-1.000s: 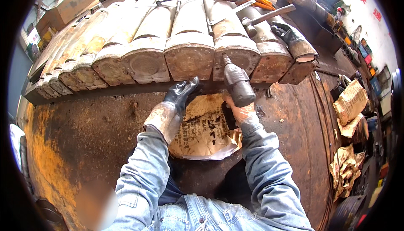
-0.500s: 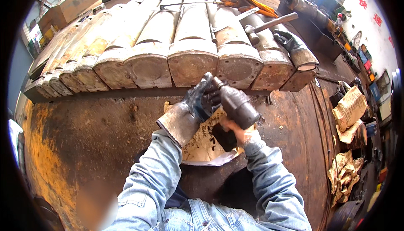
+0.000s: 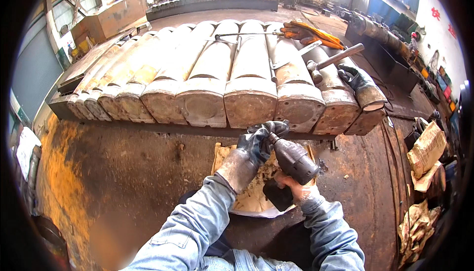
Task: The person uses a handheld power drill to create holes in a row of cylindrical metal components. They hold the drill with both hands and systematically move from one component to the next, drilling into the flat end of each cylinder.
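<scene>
Down in the head view, both of the person's forearms, in blue denim sleeves, come up from the lower edge and meet on a dark power tool (image 3: 292, 161) shaped like a stubby impact wrench. The right hand (image 3: 291, 187), bare, is wrapped shut around the tool's grip from below, with the blocky black base (image 3: 277, 195) sticking out under it. The left hand (image 3: 257, 145), in a dark worn glove, is curled closed over the tool's nose, fingers pinched about the tip; what exactly sits under those fingers is hidden.

The tool's long axis runs on a slant, from the grip at lower right up to the nose at upper left, so the nose points toward the row of large rusty cylinders (image 3: 249, 100) lying side by side just beyond the hands. The gloved left hand is the nearer of the two to those cylinder ends; the right sits behind it, closer to the body.

Under the hands a torn sheet of cardboard (image 3: 247, 199) lies on the rusty steel floor (image 3: 138, 172). On top of the cylinders, well apart from the hands, rest a hammer (image 3: 335, 58), a long thin metal rod (image 3: 247, 35), an orange glove (image 3: 311, 33) and a black glove (image 3: 353, 77). To the right, crumpled paper sacks (image 3: 427, 147) lie along the floor's edge.
</scene>
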The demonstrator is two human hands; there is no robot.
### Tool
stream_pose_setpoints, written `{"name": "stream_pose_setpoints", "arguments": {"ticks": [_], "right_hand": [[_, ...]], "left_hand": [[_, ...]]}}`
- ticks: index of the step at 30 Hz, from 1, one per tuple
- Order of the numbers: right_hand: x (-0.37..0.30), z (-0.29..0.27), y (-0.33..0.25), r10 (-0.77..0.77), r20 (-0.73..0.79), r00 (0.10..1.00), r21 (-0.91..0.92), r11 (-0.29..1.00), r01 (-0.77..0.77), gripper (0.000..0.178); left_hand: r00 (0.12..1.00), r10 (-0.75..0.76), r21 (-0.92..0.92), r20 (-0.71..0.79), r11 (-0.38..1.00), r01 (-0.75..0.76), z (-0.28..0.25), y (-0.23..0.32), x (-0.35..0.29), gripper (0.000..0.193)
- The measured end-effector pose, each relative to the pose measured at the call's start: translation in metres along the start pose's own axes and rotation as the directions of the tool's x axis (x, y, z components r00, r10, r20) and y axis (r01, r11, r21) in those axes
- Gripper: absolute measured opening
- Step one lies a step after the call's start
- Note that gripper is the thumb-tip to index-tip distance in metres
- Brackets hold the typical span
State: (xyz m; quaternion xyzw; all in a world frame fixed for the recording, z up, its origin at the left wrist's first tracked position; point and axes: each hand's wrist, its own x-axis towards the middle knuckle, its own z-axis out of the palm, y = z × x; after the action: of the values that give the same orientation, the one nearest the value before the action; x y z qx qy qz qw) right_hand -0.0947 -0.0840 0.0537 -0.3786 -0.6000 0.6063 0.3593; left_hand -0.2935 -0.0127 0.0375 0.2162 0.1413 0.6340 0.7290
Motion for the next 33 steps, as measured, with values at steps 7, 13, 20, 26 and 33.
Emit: {"name": "stream_pose_setpoints", "arguments": {"ticks": [7,13,20,26,33], "right_hand": [[0.002,0.005,-0.017,0.035,0.024,0.999,0.019,0.999,-0.036,0.013],[0.011,-0.002,0.011,0.042,0.022,0.999,0.01,0.999,-0.042,0.022],[0.015,0.009,0.004,0.024,-0.005,1.0,0.135,0.991,-0.023,0.026],[0.026,0.009,0.007,0.042,-0.139,0.989,0.1,0.995,-0.028,0.024],[0.051,0.016,0.0,0.097,-0.267,0.959,-0.003,0.995,-0.101,0.032]], "left_hand": [[0.997,-0.023,-0.003,0.076,1.0,0.023,-0.005,0.0,-0.004,0.039],[0.991,0.066,0.262,-0.119,0.965,-0.032,-0.014,0.003,0.002,0.041],[0.985,0.046,-0.055,-0.169,0.997,-0.056,-0.014,-0.003,-0.005,0.032],[0.954,0.063,0.674,-0.293,0.721,0.16,-0.032,0.038,0.002,0.025],[0.969,0.142,0.972,-0.204,-0.09,0.218,-0.107,-0.006,-0.008,0.054]]}}
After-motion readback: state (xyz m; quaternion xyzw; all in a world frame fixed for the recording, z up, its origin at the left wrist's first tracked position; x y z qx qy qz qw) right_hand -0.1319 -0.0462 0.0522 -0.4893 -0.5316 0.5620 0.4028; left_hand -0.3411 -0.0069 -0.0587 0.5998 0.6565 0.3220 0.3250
